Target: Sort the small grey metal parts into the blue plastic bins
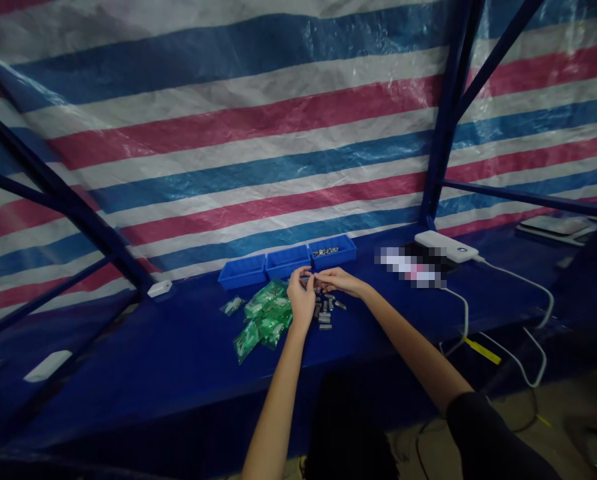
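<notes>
Left hand (pixel 302 297) – beside green packets (pixel 271 309); right hand (pixel 345 281) – near grey cylinders (pixel 325 318)

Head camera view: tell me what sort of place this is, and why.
Probably a makeshift workstation: a blue work surface framed by blue metal posts, with striped plastic sheeting as a backdrop, and small blue bins and green packets laid out on it.

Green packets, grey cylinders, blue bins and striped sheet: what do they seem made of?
Green packets: likely thin plastic film, glossy and crinkled. Grey cylinders: possibly metal, from their dull sheen; too small to be sure. Blue bins: probably moulded plastic, smooth and evenly coloured. Striped sheet: seemingly plastic tarpaulin, shiny along its creases.
</notes>
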`<state>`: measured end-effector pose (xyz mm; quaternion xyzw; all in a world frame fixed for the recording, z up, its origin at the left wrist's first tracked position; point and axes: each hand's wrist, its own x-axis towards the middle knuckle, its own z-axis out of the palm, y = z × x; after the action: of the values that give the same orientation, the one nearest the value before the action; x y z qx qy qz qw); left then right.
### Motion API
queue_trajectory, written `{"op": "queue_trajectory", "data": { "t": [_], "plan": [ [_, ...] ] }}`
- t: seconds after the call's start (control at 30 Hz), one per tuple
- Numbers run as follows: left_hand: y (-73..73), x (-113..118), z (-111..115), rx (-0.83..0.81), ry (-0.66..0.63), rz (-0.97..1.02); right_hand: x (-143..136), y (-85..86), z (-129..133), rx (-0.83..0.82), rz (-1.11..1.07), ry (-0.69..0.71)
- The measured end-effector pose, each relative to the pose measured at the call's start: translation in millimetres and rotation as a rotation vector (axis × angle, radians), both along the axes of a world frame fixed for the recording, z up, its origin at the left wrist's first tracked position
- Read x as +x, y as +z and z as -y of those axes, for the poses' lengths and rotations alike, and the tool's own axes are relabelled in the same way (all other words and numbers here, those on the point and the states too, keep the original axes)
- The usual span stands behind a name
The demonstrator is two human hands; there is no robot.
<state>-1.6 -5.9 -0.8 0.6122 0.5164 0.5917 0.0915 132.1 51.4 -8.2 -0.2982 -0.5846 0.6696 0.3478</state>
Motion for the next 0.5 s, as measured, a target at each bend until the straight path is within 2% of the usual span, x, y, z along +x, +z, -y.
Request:
{"op": "queue_trajectory", "data": {
  "t": [0.1, 0.3, 0.5],
  "plan": [
    [0.4, 0.4, 0.6, 0.015, 0.006, 0.031, -1.0, -0.4, 1.0, 0.029, -0.039, 0.016],
    [2.1, 2.9, 1.6, 0.025, 0.011, 0.044, -4.5, -1.2, -2.1, 0.052, -0.098, -0.139],
    [0.8, 5.6, 2.5, -0.004, -0.014, 0.005, -7.2, -0.1, -1.7, 0.161, -0.05, -0.242]
  ]
}}
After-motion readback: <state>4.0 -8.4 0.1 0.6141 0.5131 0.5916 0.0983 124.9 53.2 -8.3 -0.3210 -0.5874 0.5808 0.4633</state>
